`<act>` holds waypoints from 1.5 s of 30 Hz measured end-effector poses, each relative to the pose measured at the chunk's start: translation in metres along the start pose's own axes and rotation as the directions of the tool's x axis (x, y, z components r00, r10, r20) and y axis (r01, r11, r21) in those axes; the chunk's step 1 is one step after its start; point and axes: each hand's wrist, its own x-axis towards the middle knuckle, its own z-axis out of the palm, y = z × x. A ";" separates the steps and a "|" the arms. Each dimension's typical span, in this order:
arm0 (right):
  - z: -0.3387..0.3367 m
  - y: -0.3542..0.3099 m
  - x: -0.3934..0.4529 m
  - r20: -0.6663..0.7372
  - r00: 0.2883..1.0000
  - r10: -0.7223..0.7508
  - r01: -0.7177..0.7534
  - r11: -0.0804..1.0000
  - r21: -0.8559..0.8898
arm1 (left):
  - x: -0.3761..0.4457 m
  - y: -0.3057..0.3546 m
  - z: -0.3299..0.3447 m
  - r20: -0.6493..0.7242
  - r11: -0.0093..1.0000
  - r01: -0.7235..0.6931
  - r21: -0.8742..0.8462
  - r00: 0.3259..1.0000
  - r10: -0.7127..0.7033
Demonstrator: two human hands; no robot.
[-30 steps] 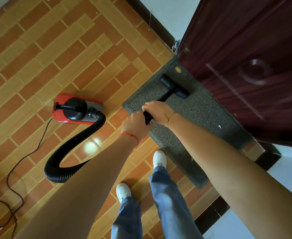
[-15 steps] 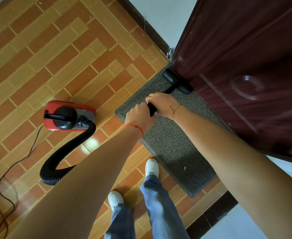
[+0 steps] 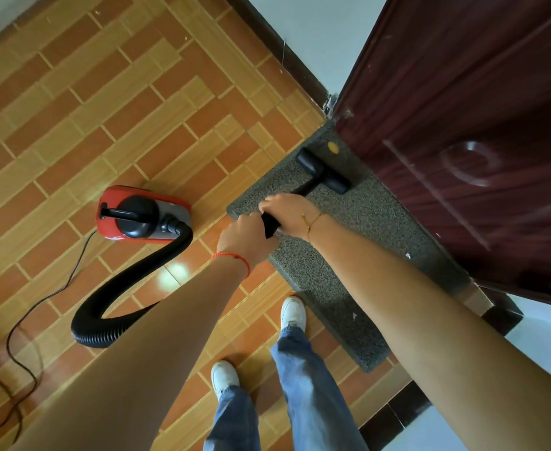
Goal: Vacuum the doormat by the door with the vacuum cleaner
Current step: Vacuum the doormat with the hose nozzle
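Brick-pattern tiled floor [image 3: 111, 118]; white shoes [image 3: 293, 312]; blue jeans [image 3: 303, 385].

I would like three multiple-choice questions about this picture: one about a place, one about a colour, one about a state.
1. Where does the nozzle rest?
A. on the doormat, near the door
B. on the tiled floor
C. on the vacuum body

2. What colour is the vacuum cleaner's body?
A. blue
B. red
C. white

3. How are the hands?
A. both open
B. only one grips the tube
C. both grip the tube

Answers:
1 A: the nozzle sits on the doormat, close to the door.
2 B: the vacuum cleaner has a red shell with black parts.
3 C: the left hand and the right hand both curl round the tube.
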 end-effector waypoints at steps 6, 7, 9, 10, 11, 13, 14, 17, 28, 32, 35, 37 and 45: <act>0.024 -0.063 0.001 -0.001 1.000 -0.025 0.025 1.000 -0.001 | -0.045 -0.052 0.012 -0.002 1.000 0.016 0.005 1.000 -0.016; 0.029 -0.074 0.000 -0.004 1.000 -0.027 0.027 1.000 0.003 | -0.052 -0.061 0.016 0.003 1.000 0.018 0.003 1.000 -0.018; 0.042 -0.096 -0.004 -0.007 0.999 -0.032 0.032 0.999 0.012 | -0.068 -0.079 0.024 0.002 1.000 0.016 0.022 1.000 -0.016; 0.049 -0.107 -0.006 -0.007 0.999 -0.032 0.032 0.999 0.020 | -0.076 -0.088 0.030 -0.001 0.999 0.007 0.044 1.000 -0.007; 0.056 -0.118 -0.009 -0.005 1.000 -0.029 0.029 0.999 0.028 | -0.084 -0.096 0.035 -0.003 0.998 -0.001 0.063 1.000 0.002; 0.070 -0.139 -0.015 -0.008 1.000 -0.013 0.014 0.999 0.039 | -0.101 -0.113 0.046 0.007 0.998 -0.013 0.068 1.000 0.013; 0.076 -0.149 -0.019 -0.006 1.000 -0.006 0.006 0.999 0.047 | -0.108 -0.121 0.051 0.016 0.998 -0.020 0.067 1.000 0.019; 0.095 -0.178 -0.031 0.008 1.000 -0.005 0.005 0.999 0.045 | -0.132 -0.142 0.066 0.035 0.995 -0.055 0.084 0.998 0.053; 0.138 -0.254 -0.070 -0.013 0.997 0.075 -0.074 0.996 0.056 | -0.198 -0.187 0.097 0.052 0.965 -0.152 0.215 0.988 0.144; 0.146 -0.266 -0.083 0.000 0.991 0.137 -0.136 0.987 0.087 | -0.207 -0.190 0.105 0.070 0.947 -0.194 0.255 0.981 0.182; 0.153 -0.267 -0.096 -0.002 0.984 0.175 -0.175 0.981 0.088 | -0.213 -0.184 0.111 0.089 0.936 -0.225 0.271 0.974 0.208; 0.155 -0.266 -0.106 0.000 0.980 0.198 -0.197 0.975 0.100 | -0.216 -0.177 0.115 0.104 0.928 -0.241 0.283 0.970 0.220; 0.160 -0.238 -0.149 0.010 0.951 0.308 -0.304 0.935 0.181 | -0.215 -0.133 0.130 0.161 0.893 -0.326 0.311 0.944 0.288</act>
